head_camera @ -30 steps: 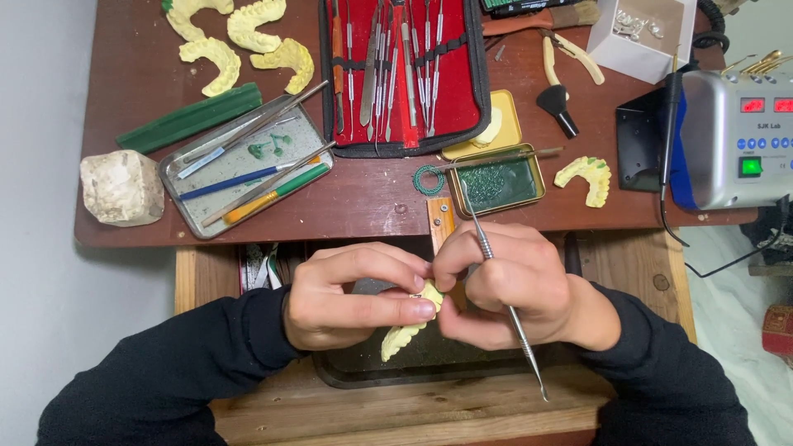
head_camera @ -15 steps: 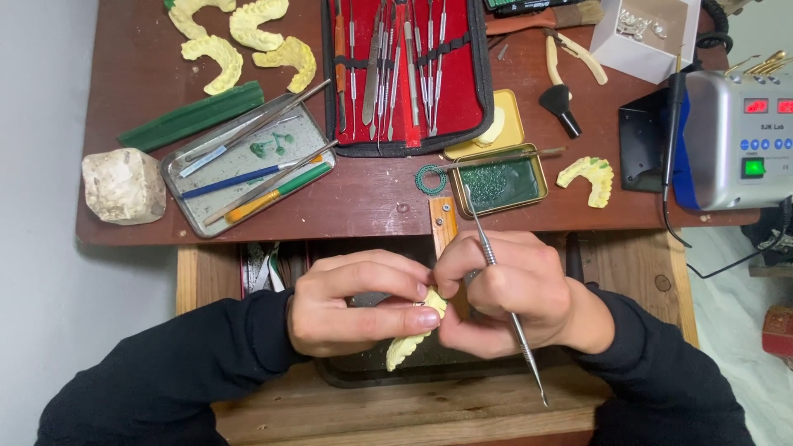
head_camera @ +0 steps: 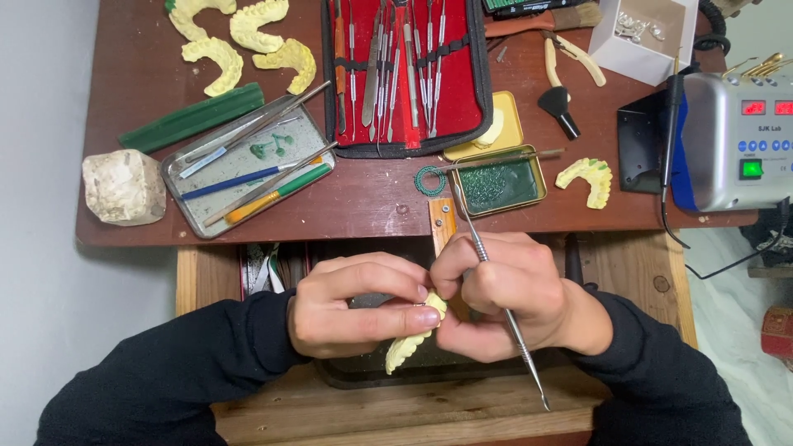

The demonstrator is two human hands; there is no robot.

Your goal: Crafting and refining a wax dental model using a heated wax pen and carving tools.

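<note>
My left hand pinches a pale yellow dental cast between thumb and fingers, just below the front edge of the brown table. My right hand touches the cast from the right and grips a thin double-ended metal carving tool like a pen. The tool's upper tip points toward a small green tin; its lower end sticks out past my wrist. Most of the cast is hidden under my fingers. Both hands hover over a dark tray.
A red instrument case lies open at the table's back. Several yellow casts sit at back left, one more cast at right. A metal tray of tools, a white stone block and a grey heater unit flank the work.
My hands have stayed together on the cast with only slight finger shifts. The tool's angle has barely changed.
</note>
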